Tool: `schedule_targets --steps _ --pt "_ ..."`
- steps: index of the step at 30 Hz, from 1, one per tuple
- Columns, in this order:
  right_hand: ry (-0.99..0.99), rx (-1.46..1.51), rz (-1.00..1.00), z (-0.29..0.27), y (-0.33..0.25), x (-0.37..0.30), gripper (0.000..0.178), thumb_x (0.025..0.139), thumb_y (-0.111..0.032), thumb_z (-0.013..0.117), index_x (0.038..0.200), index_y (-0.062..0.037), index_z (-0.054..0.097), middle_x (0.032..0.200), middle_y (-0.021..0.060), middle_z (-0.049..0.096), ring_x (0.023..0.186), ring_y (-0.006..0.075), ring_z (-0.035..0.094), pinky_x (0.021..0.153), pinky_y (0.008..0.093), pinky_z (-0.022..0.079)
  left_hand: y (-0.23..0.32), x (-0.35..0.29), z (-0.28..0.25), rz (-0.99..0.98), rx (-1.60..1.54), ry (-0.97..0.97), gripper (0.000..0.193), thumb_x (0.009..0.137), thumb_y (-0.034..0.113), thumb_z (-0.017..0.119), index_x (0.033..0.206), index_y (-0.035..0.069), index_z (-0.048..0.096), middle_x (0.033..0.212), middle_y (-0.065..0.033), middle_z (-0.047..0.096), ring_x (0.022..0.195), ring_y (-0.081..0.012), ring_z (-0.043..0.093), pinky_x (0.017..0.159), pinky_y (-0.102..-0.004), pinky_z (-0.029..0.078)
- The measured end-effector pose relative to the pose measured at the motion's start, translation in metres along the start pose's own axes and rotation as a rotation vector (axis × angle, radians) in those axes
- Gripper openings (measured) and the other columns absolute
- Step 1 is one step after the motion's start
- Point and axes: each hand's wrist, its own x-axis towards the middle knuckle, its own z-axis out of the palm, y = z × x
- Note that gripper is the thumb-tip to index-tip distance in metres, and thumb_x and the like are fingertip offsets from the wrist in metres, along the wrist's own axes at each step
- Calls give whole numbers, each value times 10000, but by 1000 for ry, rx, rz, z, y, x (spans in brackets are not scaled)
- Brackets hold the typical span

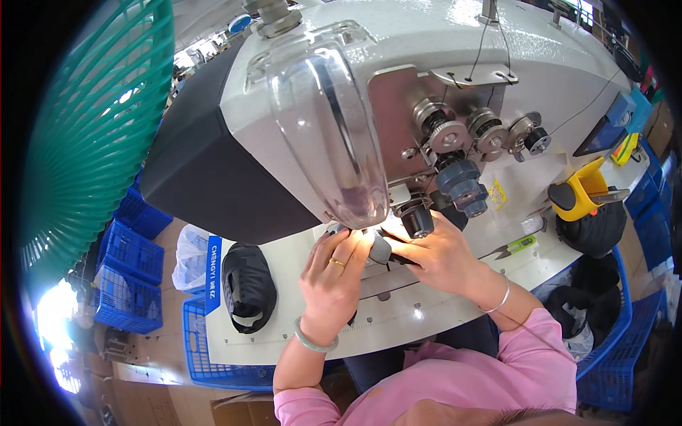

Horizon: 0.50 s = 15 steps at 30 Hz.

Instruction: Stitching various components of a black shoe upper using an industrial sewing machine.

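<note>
A large white sewing machine fills the upper middle, with its lamp lighting the spot under its head. There, a dark grey and black fabric piece lies on the white machine table, mostly covered by my fingers and the machine. From the left, my left hand presses its closely held fingers on the piece. My right hand grips the piece from the right, thumb and fingers closing on it beside a dark knob. The needle is hidden. Left of my left hand rests a black shoe upper.
A green fan guard stands at far left, above stacked blue crates. On the table's right lie green-handled thread snips, a yellow holder and a black piece. Blue baskets flank the table.
</note>
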Motion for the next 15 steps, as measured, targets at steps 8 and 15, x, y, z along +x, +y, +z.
schedule_targets --steps 8,15 --pt "42 -80 -78 3 1 0 369 638 -65 678 1005 -93 660 1059 29 609 1033 213 542 860 379 445 -2 -5 5 15 38 -20 295 652 15 624 944 12 663 1004 -87 610 948 -255 608 830 -379 534" --pt "26 -45 -25 2 -8 -1 329 720 -140 710 1032 -68 635 1091 87 585 1025 271 531 889 415 442 3 -8 8 -50 58 -74 325 659 18 612 982 19 649 1063 -99 578 970 -279 601 801 -373 531"
